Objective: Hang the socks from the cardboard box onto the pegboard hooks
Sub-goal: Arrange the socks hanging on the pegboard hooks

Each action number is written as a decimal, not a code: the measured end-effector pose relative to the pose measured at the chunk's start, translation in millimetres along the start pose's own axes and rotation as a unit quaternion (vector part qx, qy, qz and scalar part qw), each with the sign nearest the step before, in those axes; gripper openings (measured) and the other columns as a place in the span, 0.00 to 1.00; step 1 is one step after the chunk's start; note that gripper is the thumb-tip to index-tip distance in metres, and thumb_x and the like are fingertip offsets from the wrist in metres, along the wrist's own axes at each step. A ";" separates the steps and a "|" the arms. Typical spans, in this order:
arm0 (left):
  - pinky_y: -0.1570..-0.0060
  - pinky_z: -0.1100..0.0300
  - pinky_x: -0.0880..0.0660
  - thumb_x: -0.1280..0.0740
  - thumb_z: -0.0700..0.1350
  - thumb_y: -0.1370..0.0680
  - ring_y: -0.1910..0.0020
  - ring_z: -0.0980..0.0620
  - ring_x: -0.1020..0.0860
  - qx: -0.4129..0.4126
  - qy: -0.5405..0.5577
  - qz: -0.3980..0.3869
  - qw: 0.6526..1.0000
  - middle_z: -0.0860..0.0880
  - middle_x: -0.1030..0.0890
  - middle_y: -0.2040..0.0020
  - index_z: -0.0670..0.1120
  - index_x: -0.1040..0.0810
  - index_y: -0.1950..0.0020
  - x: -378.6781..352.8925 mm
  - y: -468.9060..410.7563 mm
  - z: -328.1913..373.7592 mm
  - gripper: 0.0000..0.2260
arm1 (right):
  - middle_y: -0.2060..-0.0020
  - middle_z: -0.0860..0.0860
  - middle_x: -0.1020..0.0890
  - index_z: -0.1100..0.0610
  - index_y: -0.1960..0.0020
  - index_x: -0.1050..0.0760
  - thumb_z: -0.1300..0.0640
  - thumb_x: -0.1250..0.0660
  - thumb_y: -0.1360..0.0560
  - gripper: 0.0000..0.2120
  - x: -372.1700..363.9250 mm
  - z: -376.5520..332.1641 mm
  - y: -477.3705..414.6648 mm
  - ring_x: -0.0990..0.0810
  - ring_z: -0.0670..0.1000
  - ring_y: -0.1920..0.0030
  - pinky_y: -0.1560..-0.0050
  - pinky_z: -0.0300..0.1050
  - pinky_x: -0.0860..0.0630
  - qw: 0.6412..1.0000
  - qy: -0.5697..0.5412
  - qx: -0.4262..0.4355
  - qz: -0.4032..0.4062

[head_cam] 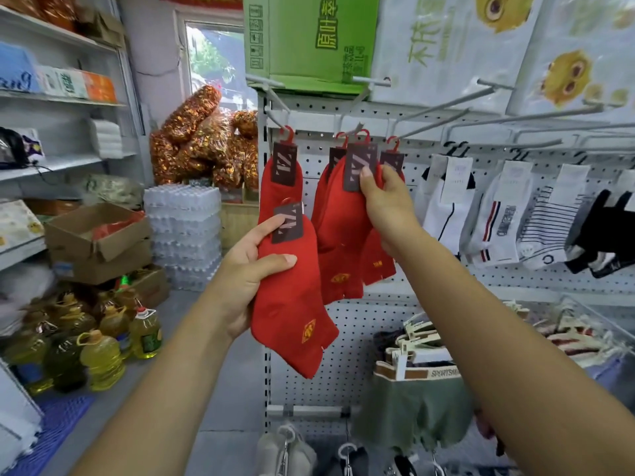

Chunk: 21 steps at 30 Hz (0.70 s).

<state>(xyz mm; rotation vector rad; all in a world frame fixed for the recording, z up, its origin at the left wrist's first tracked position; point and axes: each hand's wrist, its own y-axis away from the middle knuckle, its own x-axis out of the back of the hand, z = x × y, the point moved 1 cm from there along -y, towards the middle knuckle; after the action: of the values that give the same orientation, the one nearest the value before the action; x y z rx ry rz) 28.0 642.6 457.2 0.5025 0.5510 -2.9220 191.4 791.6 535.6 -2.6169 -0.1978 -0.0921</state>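
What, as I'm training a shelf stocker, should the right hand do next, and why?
Probably slide the red sock pinched by the right hand further back on the hook: its loop seems to sit at the hook's tip, and the left hand holds a second sock.

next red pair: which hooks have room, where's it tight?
Free: the long bare hooks top right, above the white socks, and the pegboard strip under the red socks. The leftmost hook carries a single pair. Crowded: the middle hooks, where the right hand grips overlapping red socks. The left hand holds the next pair.
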 end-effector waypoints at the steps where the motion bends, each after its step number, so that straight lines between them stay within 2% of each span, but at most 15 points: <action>1: 0.51 0.54 0.18 0.30 0.33 0.29 0.44 0.45 0.17 -0.002 0.000 -0.002 1.000 0.43 0.16 0.38 0.50 0.24 0.30 -1.0 0.0 1.0 0.28 | 0.44 0.45 0.19 0.53 0.35 0.26 0.47 0.40 0.16 0.14 -1.9 -0.6 -3.8 0.21 0.44 0.44 0.40 0.46 0.24 1.000 0.006 0.006 -0.002; 3: 0.53 0.55 0.18 0.30 0.34 0.30 0.45 0.46 0.16 -0.004 0.001 -0.004 1.000 0.44 0.16 0.39 0.51 0.23 0.30 -3.0 0.1 3.5 0.28 | 0.51 0.39 0.21 0.48 0.40 0.26 0.48 0.40 0.16 0.09 -5.0 -2.1 -9.8 0.23 0.38 0.51 0.52 0.38 0.26 1.000 0.012 0.005 -0.017; 4: 0.53 0.55 0.18 0.30 0.33 0.29 0.46 0.46 0.16 -0.006 0.001 -0.004 1.000 0.44 0.16 0.39 0.51 0.23 0.31 -3.5 0.1 4.5 0.28 | 0.51 0.39 0.21 0.48 0.40 0.26 0.48 0.40 0.16 0.09 -5.9 -2.8 -11.8 0.23 0.38 0.51 0.53 0.37 0.27 1.000 0.013 -0.001 -0.024; 8: 0.53 0.55 0.18 0.32 0.31 0.26 0.46 0.46 0.16 -0.011 -0.002 0.002 1.000 0.45 0.16 0.40 0.51 0.24 0.29 -1.0 -0.3 8.0 0.28 | 0.44 0.48 0.17 0.48 0.39 0.24 0.49 0.39 0.16 0.09 -7.4 -2.8 -14.6 0.19 0.48 0.44 0.43 0.45 0.22 0.998 0.008 -0.035 -0.057; 13: 0.55 0.56 0.18 0.31 0.34 0.30 0.48 0.47 0.15 -0.009 0.007 0.007 1.000 0.44 0.16 0.40 0.49 0.25 0.29 2.5 0.8 9.2 0.30 | 0.45 0.55 0.15 0.50 0.42 0.22 0.49 0.38 0.16 0.08 -5.4 -8.0 -14.6 0.16 0.54 0.46 0.50 0.48 0.18 0.993 0.001 -0.085 -0.084; 16: 0.55 0.57 0.18 0.30 0.35 0.31 0.49 0.47 0.15 -0.005 0.011 0.011 1.000 0.44 0.16 0.39 0.49 0.25 0.29 3.6 -0.4 10.3 0.30 | 0.41 0.59 0.17 0.53 0.40 0.22 0.48 0.37 0.17 0.12 -4.4 -9.3 -17.2 0.17 0.56 0.46 0.45 0.52 0.21 0.990 0.008 -0.111 -0.090; 19: 0.55 0.56 0.18 0.31 0.35 0.31 0.49 0.47 0.15 -0.002 0.013 0.010 1.000 0.42 0.17 0.38 0.48 0.25 0.28 5.7 -2.8 13.9 0.31 | 0.43 0.57 0.16 0.58 0.36 0.24 0.46 0.35 0.19 0.18 -4.2 -3.1 -13.1 0.17 0.56 0.44 0.38 0.56 0.21 0.982 -0.012 -0.160 -0.095; 21: 0.55 0.56 0.18 0.31 0.34 0.30 0.49 0.47 0.15 -0.004 0.013 0.005 1.000 0.42 0.17 0.37 0.48 0.25 0.28 7.8 -3.5 15.8 0.30 | 0.44 0.54 0.18 0.61 0.34 0.26 0.43 0.34 0.20 0.24 -4.3 5.1 -4.9 0.19 0.54 0.45 0.41 0.51 0.22 0.987 0.024 -0.145 -0.060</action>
<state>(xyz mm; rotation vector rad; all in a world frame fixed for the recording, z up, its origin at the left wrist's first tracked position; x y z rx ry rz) 15.3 639.5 469.5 0.5403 0.5620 -2.9063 186.5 797.8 533.1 -2.8863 -0.3483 -0.2411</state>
